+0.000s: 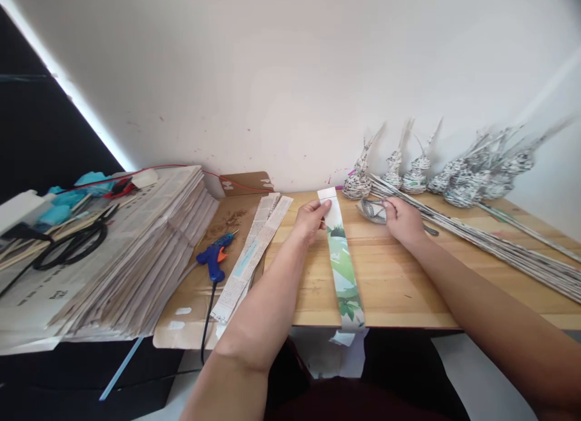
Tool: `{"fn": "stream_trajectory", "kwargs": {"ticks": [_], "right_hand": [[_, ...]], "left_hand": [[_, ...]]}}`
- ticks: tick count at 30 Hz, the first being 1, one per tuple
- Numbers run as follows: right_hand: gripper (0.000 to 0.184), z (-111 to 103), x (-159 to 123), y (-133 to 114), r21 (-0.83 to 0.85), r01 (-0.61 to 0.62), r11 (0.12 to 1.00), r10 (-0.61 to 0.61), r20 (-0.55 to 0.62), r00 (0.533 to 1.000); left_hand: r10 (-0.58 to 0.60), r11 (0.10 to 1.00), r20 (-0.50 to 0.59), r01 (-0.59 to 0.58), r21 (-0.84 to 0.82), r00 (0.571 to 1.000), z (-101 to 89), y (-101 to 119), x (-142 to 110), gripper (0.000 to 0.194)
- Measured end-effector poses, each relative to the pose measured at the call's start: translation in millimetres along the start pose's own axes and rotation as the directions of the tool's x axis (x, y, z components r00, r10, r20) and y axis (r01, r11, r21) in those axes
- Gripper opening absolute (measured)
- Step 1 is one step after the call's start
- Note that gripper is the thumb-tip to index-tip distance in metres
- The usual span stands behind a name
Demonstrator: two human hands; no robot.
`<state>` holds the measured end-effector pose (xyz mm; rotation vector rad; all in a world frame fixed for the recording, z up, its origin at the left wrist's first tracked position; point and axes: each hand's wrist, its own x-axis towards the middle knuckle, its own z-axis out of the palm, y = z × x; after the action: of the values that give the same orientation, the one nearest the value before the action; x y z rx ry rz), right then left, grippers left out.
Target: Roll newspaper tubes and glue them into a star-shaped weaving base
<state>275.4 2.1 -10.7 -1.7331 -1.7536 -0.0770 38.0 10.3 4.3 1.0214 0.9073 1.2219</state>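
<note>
My left hand (pixel 312 219) pinches the upper part of a long paper strip (pixel 344 265) between thumb and fingers. White at its top and printed with green leaves below, the strip lies toward me and reaches the table's front edge. To its right, my right hand (pixel 405 220) is closed at a small grey, patterned pouch-like item (pixel 373 210) on the wood. I cannot make out exactly what those fingertips grip. A dark, thin end pokes out beyond this hand. Left of my left forearm lie several cut newspaper strips (pixel 256 251).
A blue glue gun (pixel 212 257) with its cord rests on cardboard (pixel 177 309). Stacked newspapers (pixel 149 257) bear black scissors (pixel 75 242) and blue crumpled pieces (pixel 68 198). Long paper rods (pixel 476 236) cross the right side, before several woven paper figures (pixel 416 174) along the wall.
</note>
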Motion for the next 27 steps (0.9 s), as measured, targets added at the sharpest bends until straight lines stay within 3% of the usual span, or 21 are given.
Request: {"fn": "stream_trajectory", "kwargs": {"ticks": [2, 5, 11, 16, 23, 27], "right_hand": [[0.04, 0, 0, 1, 0.061, 0.036, 0.998, -0.036, 0.006, 0.999], [0.041, -1, -2, 0, 0.05, 0.101, 0.994, -0.106, 0.112, 0.988], [0.038, -1, -4, 5, -0.003, 0.331, 0.944, -0.321, 0.236, 0.917], [0.03, -1, 0, 1, -0.176, 0.147, 0.973, -0.107, 0.216, 0.97], [0.044, 0, 3, -11, -0.313, 0.047, 0.949, 0.036, 0.255, 0.966], [0.051, 4, 8, -9, -0.378, 0.029, 0.925, 0.077, 0.263, 0.962]], "left_hand": [[-0.003, 1.0, 0.026, 0.002, 0.015, 1.0, 2.1, -1, -1, 0.025], [-0.022, 1.0, 0.043, 0.022, 0.013, 0.999, 4.0, 1, -3, 0.023], [-0.117, 0.99, 0.037, 0.12, -0.076, 0.992, 6.4, 6, -7, 0.024], [-0.104, 0.99, 0.071, 0.11, -0.09, 0.992, 8.2, 4, -8, 0.024], [-0.103, 0.984, 0.09, 0.115, -0.137, 0.991, 12.1, 0, -6, 0.019], [-0.094, 0.981, 0.019, 0.096, -0.166, 0.995, 31.7, 9, -15, 0.008]]}}
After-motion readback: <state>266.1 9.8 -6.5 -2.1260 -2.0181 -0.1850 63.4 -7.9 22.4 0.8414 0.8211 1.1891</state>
